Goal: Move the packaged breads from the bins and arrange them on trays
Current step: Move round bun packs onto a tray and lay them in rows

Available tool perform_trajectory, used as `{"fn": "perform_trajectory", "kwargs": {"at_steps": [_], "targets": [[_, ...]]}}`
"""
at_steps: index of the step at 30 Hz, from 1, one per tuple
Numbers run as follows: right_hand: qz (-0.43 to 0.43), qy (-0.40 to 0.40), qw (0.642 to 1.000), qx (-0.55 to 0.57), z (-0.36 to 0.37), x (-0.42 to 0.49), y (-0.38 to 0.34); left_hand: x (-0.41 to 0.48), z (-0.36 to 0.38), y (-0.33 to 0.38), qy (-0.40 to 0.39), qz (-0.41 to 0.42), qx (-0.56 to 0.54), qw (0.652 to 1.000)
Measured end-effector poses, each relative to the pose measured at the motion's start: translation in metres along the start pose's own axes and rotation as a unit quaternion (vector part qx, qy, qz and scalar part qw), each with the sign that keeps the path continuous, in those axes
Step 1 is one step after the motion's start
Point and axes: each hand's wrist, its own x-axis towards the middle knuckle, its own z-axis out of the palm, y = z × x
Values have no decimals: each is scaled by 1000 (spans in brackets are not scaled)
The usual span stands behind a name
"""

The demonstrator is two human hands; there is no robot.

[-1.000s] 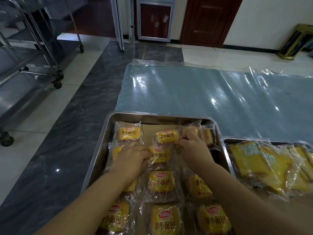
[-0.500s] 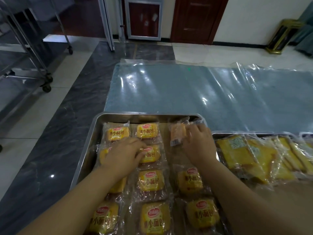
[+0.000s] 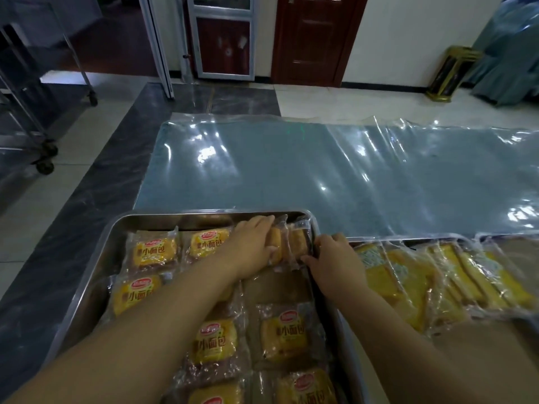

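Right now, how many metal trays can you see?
2. One tray lies under the left hand and right hand, with small breads; the other tray is just right of it, with longer yellow packs. Wrapping at the far right might hide another.

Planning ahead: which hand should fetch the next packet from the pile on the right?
Probably the right. The right hand sits at the tray rim, directly beside the pile; the left hand rests on the upright packets, farther from it.
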Motion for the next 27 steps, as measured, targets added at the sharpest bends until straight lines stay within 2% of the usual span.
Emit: {"fn": "perform_trajectory", "kwargs": {"at_steps": [5, 8, 14, 17, 20, 24, 27], "targets": [[10, -7, 996, 89, 2, 3, 3, 9, -2, -7, -65, -27, -19, 997], [22, 12, 988, 153, 2, 2, 3, 6, -4, -6, -75, -28, -39, 996], [30, 44, 979, 197, -5, 2, 4, -5, -10, -3, -29, -53, -164, 985], [30, 91, 971, 219, -10, 2, 6, -11, -17, -2, 49, -67, -234, 969], [25, 148, 957, 250, -17, 2, 7, -24, -19, 0, 109, -55, -200, 972], [3, 170, 955, 244, -23, 2, 8, -45, -5, 0, 28, 20, -71, 997], [-15, 175, 967, 182, -20, 2, 9, -55, 10, -4, 1, 61, -6, 998]]}}
